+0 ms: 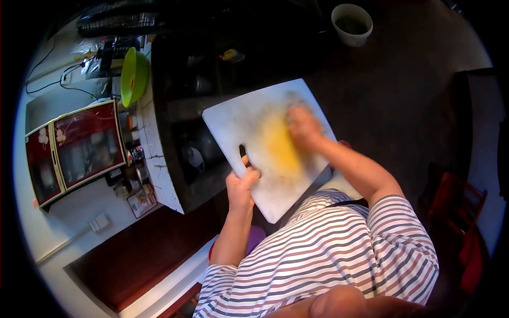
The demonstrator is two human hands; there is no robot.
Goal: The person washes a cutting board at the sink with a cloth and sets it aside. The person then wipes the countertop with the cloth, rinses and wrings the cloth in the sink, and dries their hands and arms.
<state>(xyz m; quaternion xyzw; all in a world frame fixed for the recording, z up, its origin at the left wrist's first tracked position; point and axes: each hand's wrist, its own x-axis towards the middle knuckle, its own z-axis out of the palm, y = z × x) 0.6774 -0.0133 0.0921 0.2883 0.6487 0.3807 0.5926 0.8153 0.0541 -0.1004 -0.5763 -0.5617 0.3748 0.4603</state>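
Note:
A white cutting board (228,119) with greyish marks is held up, tilted, in front of my striped shirt. My left hand (244,183) grips its edge at the handle slot, with the thumb on the face and a finger showing through the slot. Over the board's right half, my right hand (305,127) presses a yellow cloth (281,146) against the surface. Both are smeared by motion, so the cloth's outline and exact fabric are unclear.
A tiled counter (159,175) on the left bears a green bowl (134,77) plus jars and bottles. A glass-doored cabinet (85,146) stands beyond. On the floor at the top is a white bucket (352,37) with dark contents. A red chair (456,204) is at the right.

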